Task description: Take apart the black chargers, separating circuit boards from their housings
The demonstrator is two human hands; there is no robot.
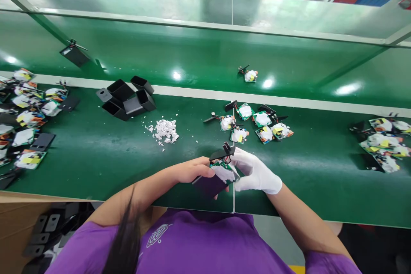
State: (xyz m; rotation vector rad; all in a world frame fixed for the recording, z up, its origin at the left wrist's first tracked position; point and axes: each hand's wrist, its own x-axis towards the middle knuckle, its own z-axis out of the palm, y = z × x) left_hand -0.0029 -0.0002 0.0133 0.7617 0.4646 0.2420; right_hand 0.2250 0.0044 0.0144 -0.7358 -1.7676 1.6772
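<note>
Near the front edge of the bench, my bare left hand is wrapped round a black plastic case. A green circuit board with a white pad on it sits partly in the mouth of that case. On my right hand is a white glove; its fingers close on the board's far side, beside the black end cap with its prongs. My right fingertips are partly hidden behind the board. Beyond both hands lies a group of boards with white pads, yellow parts and wired black caps.
Several empty black cases stand at the back left, near a pile of white scraps. More boards are heaped at far left and far right. One board and a black case lie beyond the pale strip.
</note>
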